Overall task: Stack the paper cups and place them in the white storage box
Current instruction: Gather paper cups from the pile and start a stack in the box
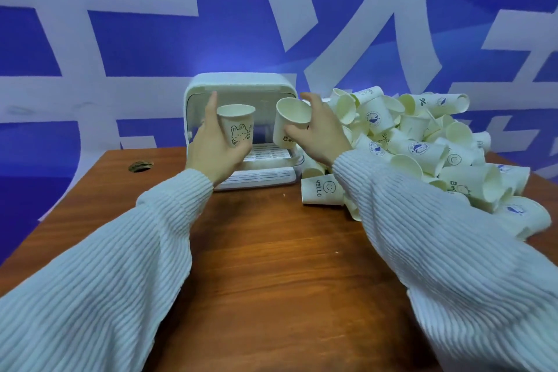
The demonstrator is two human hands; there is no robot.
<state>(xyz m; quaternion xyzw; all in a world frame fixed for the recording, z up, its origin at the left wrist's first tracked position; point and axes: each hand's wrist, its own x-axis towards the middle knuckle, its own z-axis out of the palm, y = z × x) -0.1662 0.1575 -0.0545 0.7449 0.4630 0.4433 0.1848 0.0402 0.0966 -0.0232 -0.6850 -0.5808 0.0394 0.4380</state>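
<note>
- Two cups are lifted in front of the white storage box, not yet nested.
- Head view: left hand is wrapped around the upright bunny cup; right hand clasps the tilted cup.
- Right of the box, a big heap of loose cups remains; the box looks empty, so the work appears barely begun.

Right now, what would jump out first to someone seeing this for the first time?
The big heap of paper cups on the table's right side. Next, the two hands mid-frame: the left hand holds a bunny cup upright, the right hand a tilted cup, before the open white box.
</note>
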